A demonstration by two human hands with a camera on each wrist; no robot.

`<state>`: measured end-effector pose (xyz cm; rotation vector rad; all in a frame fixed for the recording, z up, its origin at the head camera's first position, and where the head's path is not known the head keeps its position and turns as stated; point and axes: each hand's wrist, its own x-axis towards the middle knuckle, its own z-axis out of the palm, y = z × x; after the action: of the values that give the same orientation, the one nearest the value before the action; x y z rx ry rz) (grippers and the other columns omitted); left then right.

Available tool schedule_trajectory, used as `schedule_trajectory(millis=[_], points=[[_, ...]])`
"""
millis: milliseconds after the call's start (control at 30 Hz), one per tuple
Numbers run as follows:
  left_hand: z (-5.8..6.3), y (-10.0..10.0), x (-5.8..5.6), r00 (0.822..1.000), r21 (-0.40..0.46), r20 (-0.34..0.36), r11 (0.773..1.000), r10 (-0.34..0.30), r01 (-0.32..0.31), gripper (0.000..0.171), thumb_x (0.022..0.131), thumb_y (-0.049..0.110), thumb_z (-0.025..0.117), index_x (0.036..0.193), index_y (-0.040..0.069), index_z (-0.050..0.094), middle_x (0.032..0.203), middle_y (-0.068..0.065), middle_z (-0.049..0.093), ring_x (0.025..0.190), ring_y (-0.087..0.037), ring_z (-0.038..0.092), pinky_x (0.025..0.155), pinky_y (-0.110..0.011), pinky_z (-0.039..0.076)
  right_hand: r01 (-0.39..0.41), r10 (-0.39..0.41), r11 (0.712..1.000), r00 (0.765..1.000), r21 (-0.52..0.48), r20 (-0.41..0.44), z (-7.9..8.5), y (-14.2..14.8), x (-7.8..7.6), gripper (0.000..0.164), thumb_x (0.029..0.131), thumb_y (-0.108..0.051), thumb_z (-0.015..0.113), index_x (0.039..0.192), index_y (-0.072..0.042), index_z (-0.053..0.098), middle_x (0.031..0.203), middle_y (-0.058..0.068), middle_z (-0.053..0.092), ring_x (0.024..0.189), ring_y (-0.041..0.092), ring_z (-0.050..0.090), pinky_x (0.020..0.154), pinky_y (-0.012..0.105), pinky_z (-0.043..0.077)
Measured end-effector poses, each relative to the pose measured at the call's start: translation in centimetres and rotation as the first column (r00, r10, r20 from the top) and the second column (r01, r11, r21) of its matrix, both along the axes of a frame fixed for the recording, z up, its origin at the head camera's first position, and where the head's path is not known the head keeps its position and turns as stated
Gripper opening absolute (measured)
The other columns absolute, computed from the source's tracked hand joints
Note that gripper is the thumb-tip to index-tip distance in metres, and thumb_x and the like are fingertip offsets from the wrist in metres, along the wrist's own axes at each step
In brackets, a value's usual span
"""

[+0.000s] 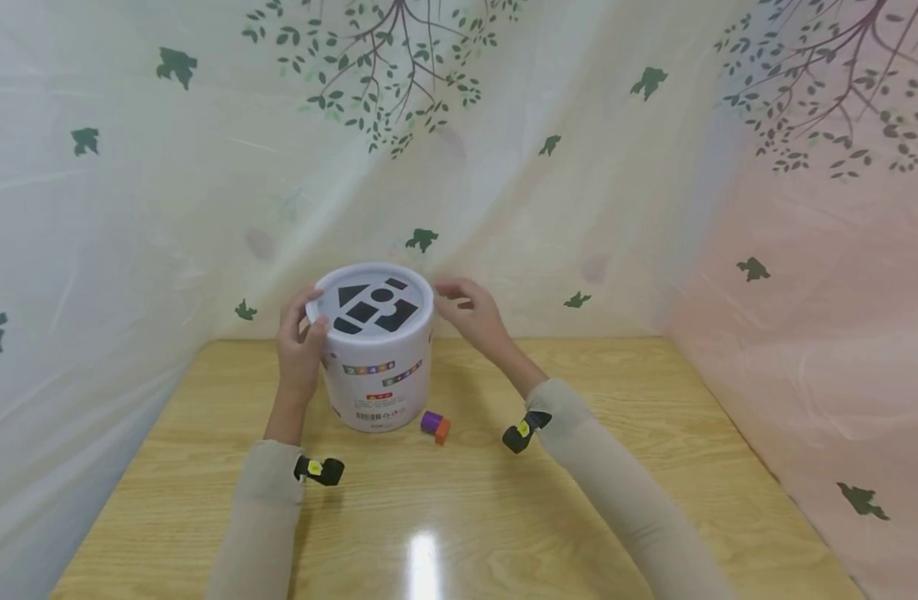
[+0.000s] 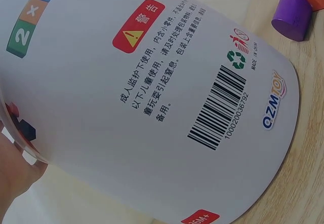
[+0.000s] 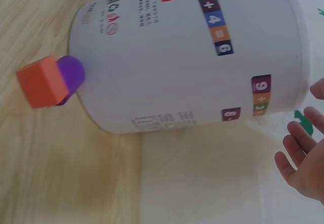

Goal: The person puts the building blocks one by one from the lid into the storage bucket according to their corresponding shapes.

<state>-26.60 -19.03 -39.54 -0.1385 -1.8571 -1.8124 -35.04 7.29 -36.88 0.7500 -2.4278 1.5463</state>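
A white toy bucket (image 1: 376,379) printed with coloured sums stands upright on the table. Its lid (image 1: 369,275) has several dark cut-out shapes, among them a triangle and a circle. My left hand (image 1: 300,358) grips the bucket's left side at the rim, with the thumb at the lid's front edge. At the opposite side, my right hand (image 1: 474,321) is beside the rim, fingers loosely bent and holding nothing; the right wrist view shows its fingertips close to the lid edge. A purple cylinder (image 1: 431,422) and an orange block (image 1: 442,432) lie together by the bucket's base.
The wooden table (image 1: 579,483) runs back to a pale curtain (image 1: 519,208) with leaf and branch prints. A wrist camera (image 1: 320,470) is strapped on the left sleeve and another camera (image 1: 525,431) on the right one.
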Motion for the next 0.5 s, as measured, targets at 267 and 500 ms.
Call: schedule_trajectory(millis=[267, 500], points=[[0.1, 0.0, 0.3, 1.000, 0.018, 0.010, 1.000, 0.000, 0.000, 0.052, 0.094, 0.018, 0.051, 0.146, 0.007, 0.052, 0.158, -0.004, 0.037, 0.133, -0.016, 0.044, 0.096, -0.014, 0.052, -0.019, 0.015, 0.997, 0.998, 0.075, 0.055, -2.9, 1.4, 0.6, 0.034, 0.097, -0.020, 0.066, 0.127, -0.004, 0.066, 0.121, 0.015, 0.071, 0.115, 0.029, 0.064, 0.101, 0.047, 0.055], [0.1, 0.0, 0.1, 1.000, 0.016, -0.008, 1.000, -0.007, 0.007, 0.053, 0.095, 0.017, 0.051, 0.146, 0.003, 0.050, 0.158, -0.008, 0.037, 0.132, -0.014, 0.044, 0.094, -0.013, 0.052, -0.132, 0.103, 0.958, 0.987, 0.255, 0.125, -5.5, 2.0, 1.5, 0.033, 0.095, -0.023, 0.070, 0.123, -0.006, 0.068, 0.117, 0.010, 0.073, 0.110, 0.024, 0.066, 0.095, 0.039, 0.057]])
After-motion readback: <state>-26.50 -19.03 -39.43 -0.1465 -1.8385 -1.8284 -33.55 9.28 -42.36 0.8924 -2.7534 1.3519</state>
